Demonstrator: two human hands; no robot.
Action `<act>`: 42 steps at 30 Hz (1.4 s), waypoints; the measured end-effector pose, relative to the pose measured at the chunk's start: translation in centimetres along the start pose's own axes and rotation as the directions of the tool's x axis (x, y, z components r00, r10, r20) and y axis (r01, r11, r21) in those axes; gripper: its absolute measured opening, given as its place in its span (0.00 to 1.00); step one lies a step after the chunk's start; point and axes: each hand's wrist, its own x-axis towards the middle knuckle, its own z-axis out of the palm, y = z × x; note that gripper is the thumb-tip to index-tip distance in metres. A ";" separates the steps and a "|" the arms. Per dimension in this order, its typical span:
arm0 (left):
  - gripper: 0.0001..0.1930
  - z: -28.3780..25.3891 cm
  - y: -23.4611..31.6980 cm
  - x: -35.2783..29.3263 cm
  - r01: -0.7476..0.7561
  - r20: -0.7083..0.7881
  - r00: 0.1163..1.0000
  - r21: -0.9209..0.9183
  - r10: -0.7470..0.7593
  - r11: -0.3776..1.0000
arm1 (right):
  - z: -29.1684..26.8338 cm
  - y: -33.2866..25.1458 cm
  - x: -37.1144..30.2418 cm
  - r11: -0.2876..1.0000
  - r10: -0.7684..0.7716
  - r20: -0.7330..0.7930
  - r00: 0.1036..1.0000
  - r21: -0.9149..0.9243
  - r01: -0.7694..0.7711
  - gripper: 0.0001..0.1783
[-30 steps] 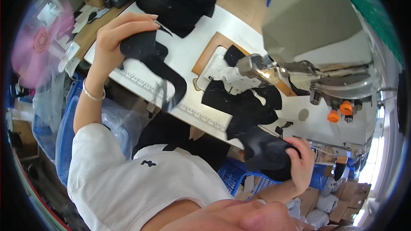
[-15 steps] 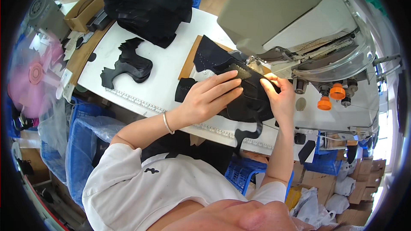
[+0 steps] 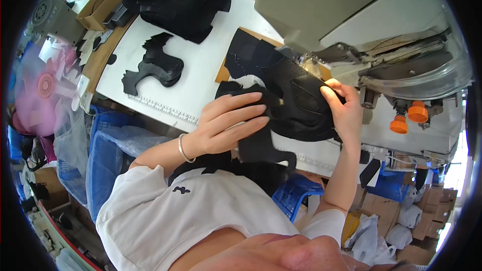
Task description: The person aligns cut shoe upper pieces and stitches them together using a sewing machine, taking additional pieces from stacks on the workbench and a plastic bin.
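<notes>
A stitched black shoe-upper piece (image 3: pixel 306 95) lies under the sewing machine's lit needle area (image 3: pixel 317 66), partly overhanging the white table. My right hand (image 3: pixel 346 108) pinches its right edge between thumb and fingers. Across the lower left part, my left hand (image 3: pixel 228 120) lies with its fingers stretched out; its thumb is hidden. A narrow black strip (image 3: pixel 273 151) hangs below the left fingertips over the table's front edge. Whitish lining (image 3: pixel 247 81) shows at the piece's left side.
Curved black cut pieces (image 3: pixel 158 68) lie stacked on the white table (image 3: pixel 211 60), beside a ruler strip (image 3: pixel 165 111). Behind them is a big pile of black pieces (image 3: pixel 175 5). The sewing machine (image 3: pixel 326 5) fills the right. A pink fan (image 3: pixel 44 85) and plastic-lined blue crate (image 3: pixel 100 158) stand left.
My left hand has slid left and down on the black piece, uncovering more of its middle. The piece has turned slightly, and the hanging strip has shifted. My right hand keeps its edge grip.
</notes>
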 end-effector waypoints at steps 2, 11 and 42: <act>0.14 -2.6 0.4 -1.1 -0.064 0.070 0.996 0.103 0.057 0.993 | -1.0 -0.4 -0.8 1.000 -0.004 0.120 0.993 0.019 0.002 0.09; 0.15 -6.7 1.7 -4.4 0.409 -0.162 0.900 -0.006 -0.404 0.913 | 1.2 -3.3 -9.6 0.890 -0.337 0.266 0.903 -0.222 0.397 0.08; 0.14 -11.2 -28.7 10.2 0.459 -0.432 0.114 -0.775 -0.895 0.433 | 5.5 -14.6 -10.7 0.235 -0.775 0.008 0.632 0.932 0.276 0.21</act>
